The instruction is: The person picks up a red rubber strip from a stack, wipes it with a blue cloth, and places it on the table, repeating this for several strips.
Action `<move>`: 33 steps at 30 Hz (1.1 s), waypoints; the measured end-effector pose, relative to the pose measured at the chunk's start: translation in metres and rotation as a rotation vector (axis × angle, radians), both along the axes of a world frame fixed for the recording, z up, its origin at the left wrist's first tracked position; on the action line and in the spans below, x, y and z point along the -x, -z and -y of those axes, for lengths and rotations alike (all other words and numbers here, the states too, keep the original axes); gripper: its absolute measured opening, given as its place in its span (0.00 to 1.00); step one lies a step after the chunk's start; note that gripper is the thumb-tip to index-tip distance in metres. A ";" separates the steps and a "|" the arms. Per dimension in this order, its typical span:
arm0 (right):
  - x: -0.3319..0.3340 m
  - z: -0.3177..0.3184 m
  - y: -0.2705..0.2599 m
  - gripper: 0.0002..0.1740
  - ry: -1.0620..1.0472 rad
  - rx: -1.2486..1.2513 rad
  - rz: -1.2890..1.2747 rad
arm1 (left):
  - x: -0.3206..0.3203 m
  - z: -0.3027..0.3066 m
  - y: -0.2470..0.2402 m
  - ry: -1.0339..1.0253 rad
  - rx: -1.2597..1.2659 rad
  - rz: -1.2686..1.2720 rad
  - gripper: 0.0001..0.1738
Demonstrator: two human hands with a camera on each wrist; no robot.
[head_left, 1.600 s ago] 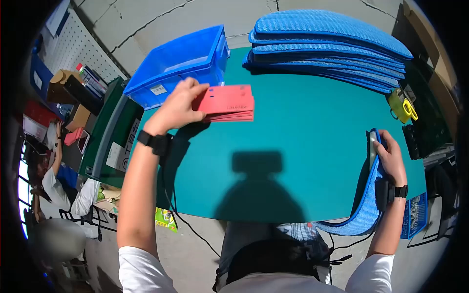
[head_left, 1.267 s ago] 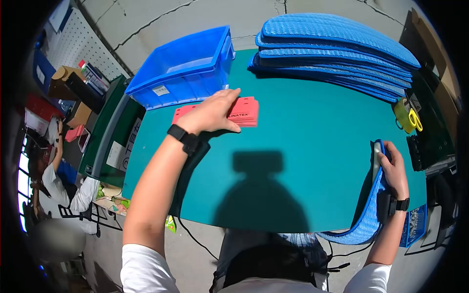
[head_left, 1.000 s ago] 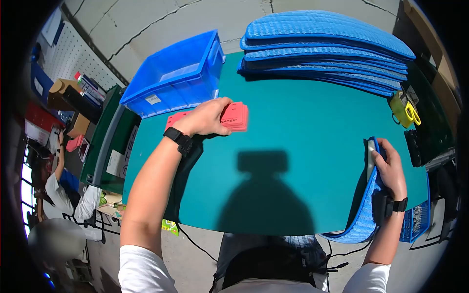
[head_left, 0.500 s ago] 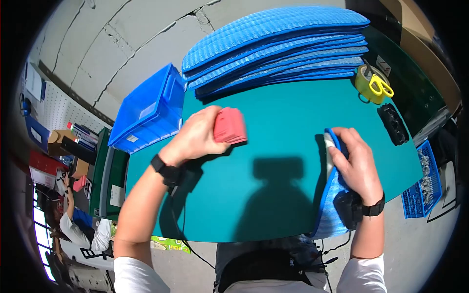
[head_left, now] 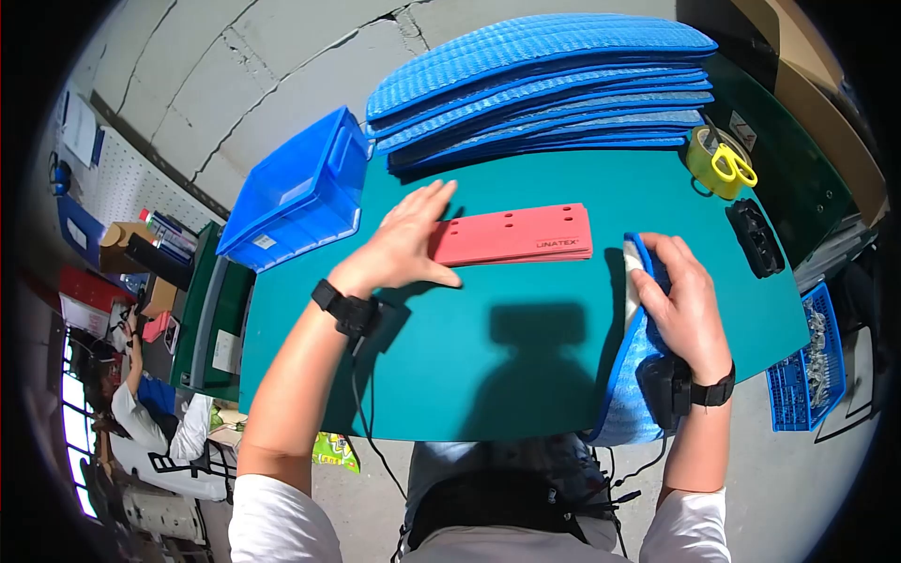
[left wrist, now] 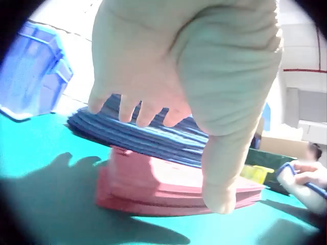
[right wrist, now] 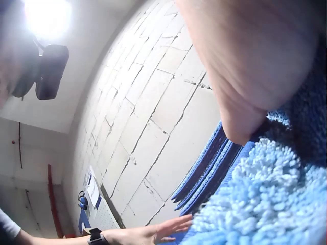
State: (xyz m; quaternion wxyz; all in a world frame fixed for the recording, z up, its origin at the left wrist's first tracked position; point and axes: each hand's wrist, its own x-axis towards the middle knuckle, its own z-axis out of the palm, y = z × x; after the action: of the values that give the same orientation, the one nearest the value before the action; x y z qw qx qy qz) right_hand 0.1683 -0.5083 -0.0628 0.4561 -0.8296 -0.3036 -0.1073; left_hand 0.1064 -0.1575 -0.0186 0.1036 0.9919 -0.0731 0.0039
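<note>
A stack of flat red strips (head_left: 511,235), with holes and "LINATEX" printed on top, lies lengthwise on the green table mat. At its left end is my left hand (head_left: 404,239), fingers extended and thumb spread apart. In the left wrist view the thumb passes in front of the red stack (left wrist: 163,186). My right hand (head_left: 685,300) grips the end of a blue mop pad (head_left: 627,399) between thumb and fingers, its pale backing turned left. The pad hangs down past the table's front edge; its fluffy face (right wrist: 250,204) fills the lower right wrist view.
A pile of blue mop pads (head_left: 544,70) stands at the back, beside a blue plastic bin (head_left: 296,202). At the right edge are yellow scissors (head_left: 727,169) with a tape roll, and a black object (head_left: 754,237). A blue basket (head_left: 809,366) sits lower right.
My left hand has carried the red stack from beside the bin toward the table's middle and let go of it. My right hand keeps hold of the mop pad; the head view has shifted.
</note>
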 end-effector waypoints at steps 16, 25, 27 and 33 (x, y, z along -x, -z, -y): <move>-0.007 0.000 0.005 0.19 -0.011 0.092 -0.089 | 0.001 -0.033 0.041 -0.095 0.199 0.047 0.43; -0.006 -0.004 0.003 0.18 -0.036 0.089 -0.120 | -0.007 -0.013 0.042 -0.108 0.401 0.165 0.40; -0.007 -0.004 0.004 0.18 -0.036 0.107 -0.119 | -0.015 -0.001 0.042 -0.072 0.381 0.191 0.41; -0.013 -0.002 0.013 0.20 -0.064 0.071 -0.211 | -0.014 -0.014 0.056 -0.123 0.388 0.041 0.46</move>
State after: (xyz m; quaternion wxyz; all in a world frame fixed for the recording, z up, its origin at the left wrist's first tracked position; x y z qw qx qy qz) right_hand 0.1815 -0.5060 -0.0757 0.4592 -0.8417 -0.2840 0.0059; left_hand 0.1205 -0.1437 -0.0742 0.2908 0.9557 -0.0126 0.0446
